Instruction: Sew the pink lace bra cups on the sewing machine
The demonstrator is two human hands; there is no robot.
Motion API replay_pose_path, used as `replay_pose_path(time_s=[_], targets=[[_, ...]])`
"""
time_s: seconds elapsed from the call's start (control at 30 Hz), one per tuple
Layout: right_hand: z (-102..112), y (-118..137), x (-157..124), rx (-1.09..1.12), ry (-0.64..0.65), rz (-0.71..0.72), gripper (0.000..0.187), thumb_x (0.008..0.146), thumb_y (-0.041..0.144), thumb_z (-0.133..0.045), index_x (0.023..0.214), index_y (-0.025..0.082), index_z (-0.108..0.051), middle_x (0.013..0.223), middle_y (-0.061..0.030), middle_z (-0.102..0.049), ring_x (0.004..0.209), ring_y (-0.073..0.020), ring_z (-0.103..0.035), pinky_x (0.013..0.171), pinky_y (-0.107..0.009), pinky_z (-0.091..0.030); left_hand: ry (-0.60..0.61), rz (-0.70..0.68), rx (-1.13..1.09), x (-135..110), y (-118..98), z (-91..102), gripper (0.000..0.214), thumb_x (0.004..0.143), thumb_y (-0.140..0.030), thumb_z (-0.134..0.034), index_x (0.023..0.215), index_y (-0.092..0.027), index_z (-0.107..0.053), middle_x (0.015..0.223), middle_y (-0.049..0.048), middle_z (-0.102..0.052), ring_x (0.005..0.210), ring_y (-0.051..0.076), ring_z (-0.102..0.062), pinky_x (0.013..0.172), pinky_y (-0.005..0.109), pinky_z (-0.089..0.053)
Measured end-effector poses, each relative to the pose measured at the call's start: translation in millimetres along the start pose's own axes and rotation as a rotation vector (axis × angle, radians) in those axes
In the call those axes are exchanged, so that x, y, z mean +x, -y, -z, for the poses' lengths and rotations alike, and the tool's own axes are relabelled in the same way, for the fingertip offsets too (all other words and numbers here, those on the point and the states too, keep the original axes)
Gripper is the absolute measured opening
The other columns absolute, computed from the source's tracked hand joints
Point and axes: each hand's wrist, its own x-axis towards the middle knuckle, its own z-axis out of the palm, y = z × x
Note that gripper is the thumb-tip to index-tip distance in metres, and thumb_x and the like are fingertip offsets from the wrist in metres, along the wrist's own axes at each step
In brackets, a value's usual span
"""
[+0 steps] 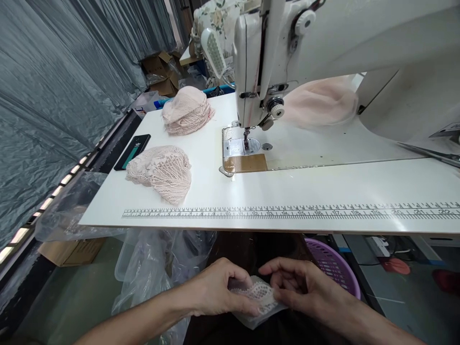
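Below the table's front edge, my left hand (215, 290) and my right hand (302, 285) both pinch a small piece of pale lace fabric (259, 292) held over my lap. Their fingers are closed on its edges. On the white table (323, 187) above lie two piles of the same pink lace: one pile (161, 171) near the left front, another stack (187, 110) farther back. The white sewing machine (266, 62) stands at the middle and right, its needle (246, 136) over the metal plate.
A dark phone (132, 151) lies at the table's left edge. A printed ruler (287, 212) runs along the front edge. Clear plastic bags (151, 268) hang at the left below the table, a purple basket (332, 266) sits at the right, and cardboard boxes (161, 72) stand behind.
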Motion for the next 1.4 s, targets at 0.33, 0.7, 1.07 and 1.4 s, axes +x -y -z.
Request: replay_pose_path(time_s=[0.33, 0.7, 1.07, 1.4], targets=[[3.8, 0.9, -4.7, -0.440, -0.095, 0.121, 0.013, 0.079, 0.021, -0.049, 0.077, 0.023, -0.062, 0.066, 0.0016, -0.056, 0.059, -0.0130, -0.052, 0.049, -0.021, -0.037, 0.009, 0.085, 0.113, 5.5, 2.6, 12.7, 0.037, 0.054, -0.046, -0.077, 0.074, -0.016, -0.072, 0.056, -0.0036, -0.049, 0.055, 0.010, -0.041, 0.048, 0.019, -0.028], [2.9, 21.2, -12.2, -0.004, -0.011, -0.043, 0.020, 0.073, 0.027, -0.062, 0.093, 0.023, -0.058, 0.063, 0.0070, -0.042, 0.056, -0.0082, -0.034, 0.050, -0.017, -0.031, 0.190, 0.019, -0.142, -5.5, -4.6, 14.3, 0.025, 0.056, -0.035, -0.079, 0.069, -0.017, -0.067, 0.059, -0.0043, -0.053, 0.057, 0.008, -0.043, 0.053, 0.020, -0.031], [-8.7, 39.6, -14.4, -0.008, 0.045, -0.030, 0.020, 0.074, 0.023, -0.061, 0.094, 0.022, -0.056, 0.063, 0.0072, -0.042, 0.056, -0.0082, -0.033, 0.051, -0.019, -0.030, 0.236, -0.136, -0.116, -13.5, 1.6, 18.6, 0.025, 0.058, -0.033, -0.078, 0.063, -0.015, -0.061, 0.065, -0.0030, -0.052, 0.063, 0.010, -0.044, 0.060, 0.022, -0.033], [-8.1, 46.5, -10.8, -0.027, 0.038, -0.022, 0.016, 0.078, 0.020, -0.059, 0.093, 0.018, -0.054, 0.063, 0.0077, -0.043, 0.055, -0.0070, -0.031, 0.052, -0.019, -0.028, 0.115, -0.104, -0.170, -3.3, -5.2, 5.9, 0.035, 0.058, -0.043, -0.076, 0.069, -0.012, -0.064, 0.059, -0.0028, -0.047, 0.055, 0.007, -0.040, 0.050, 0.019, -0.032]])
